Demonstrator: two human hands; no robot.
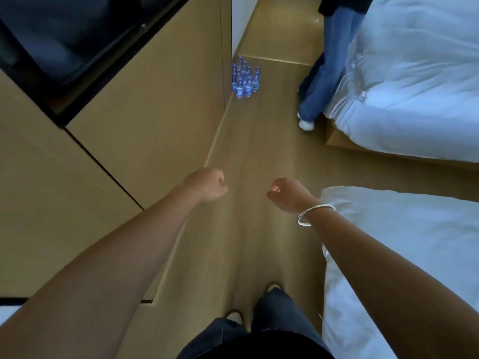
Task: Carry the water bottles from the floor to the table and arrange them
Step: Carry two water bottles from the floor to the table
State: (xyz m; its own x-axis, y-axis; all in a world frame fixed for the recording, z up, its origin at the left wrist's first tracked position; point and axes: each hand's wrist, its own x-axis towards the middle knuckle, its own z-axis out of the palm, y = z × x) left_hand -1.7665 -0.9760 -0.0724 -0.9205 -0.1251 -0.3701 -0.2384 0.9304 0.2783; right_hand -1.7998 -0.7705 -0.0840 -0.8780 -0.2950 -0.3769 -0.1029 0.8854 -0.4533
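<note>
Above the floor (248,156), both hands fisted, empty.

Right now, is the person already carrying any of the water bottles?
No. Both the left hand and the right hand are curled and hold nothing, while the water bottles stand clustered on the floor far ahead.

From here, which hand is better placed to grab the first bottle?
Left, marginally. The water bottles stand against the cabinet wall ahead on the left hand's side. The right hand is nearer the bed. Both hands hold nothing, far from the cluster.
</note>
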